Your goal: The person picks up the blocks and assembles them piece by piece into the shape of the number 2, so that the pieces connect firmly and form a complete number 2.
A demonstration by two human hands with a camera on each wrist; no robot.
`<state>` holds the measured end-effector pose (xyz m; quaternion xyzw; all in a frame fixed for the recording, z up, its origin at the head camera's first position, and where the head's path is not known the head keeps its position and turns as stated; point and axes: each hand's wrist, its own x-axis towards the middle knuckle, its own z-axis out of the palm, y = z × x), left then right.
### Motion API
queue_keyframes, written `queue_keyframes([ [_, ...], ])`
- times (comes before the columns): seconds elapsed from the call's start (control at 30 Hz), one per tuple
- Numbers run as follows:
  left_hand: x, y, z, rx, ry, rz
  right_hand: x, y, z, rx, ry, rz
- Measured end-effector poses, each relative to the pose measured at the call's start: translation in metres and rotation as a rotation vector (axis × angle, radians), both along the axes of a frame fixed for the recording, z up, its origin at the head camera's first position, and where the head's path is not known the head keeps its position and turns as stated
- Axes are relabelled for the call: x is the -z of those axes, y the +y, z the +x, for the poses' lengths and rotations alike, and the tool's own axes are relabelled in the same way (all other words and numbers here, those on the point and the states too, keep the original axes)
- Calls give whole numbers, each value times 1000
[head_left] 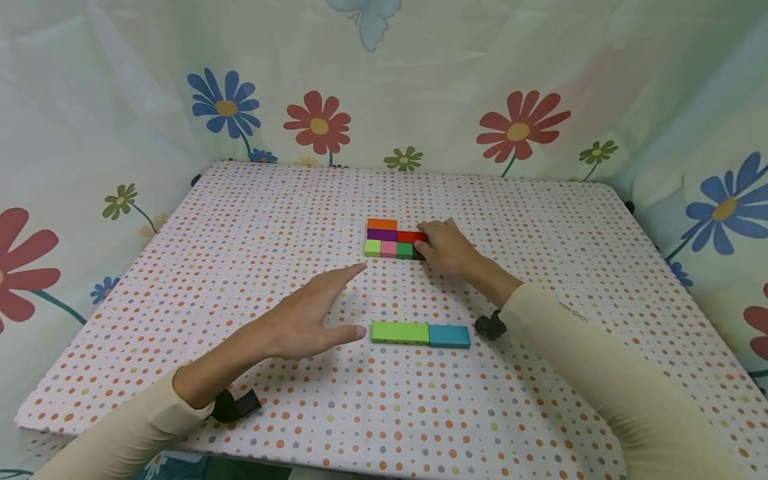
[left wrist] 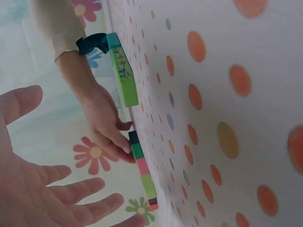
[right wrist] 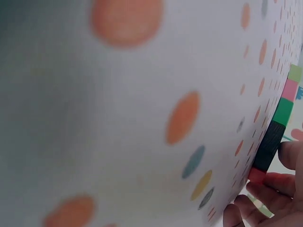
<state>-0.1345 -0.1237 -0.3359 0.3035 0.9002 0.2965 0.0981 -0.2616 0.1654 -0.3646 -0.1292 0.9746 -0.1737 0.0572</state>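
Altogether nine flat bricks lie on the dotted table: seven packed mid-table at twelve o'clock, where the right hand pinches the black brick, two nearer, beside the hovering, flat-fingered left hand.

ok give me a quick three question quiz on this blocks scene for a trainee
1. True or false: the left hand grips a block.
2. Which block lies farthest from the person in the cluster by the right hand? A) orange block B) pink block C) dark green block
3. What touches the long green block's right end?

Key:
1. False; it hovers open, holding nothing.
2. A
3. The teal block.
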Motion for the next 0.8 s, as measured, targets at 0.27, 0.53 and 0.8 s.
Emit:
queue_keyframes([
  [0.27,-2,2,-1,4,15,4,-3,-3,-3,13,-12,33],
  [0.53,-1,1,-1,10,11,10,-3,-4,-2,41,-13,11],
  [0.8,0,0,-1,3,5,8,-2,-5,-1,43,41,-48],
])
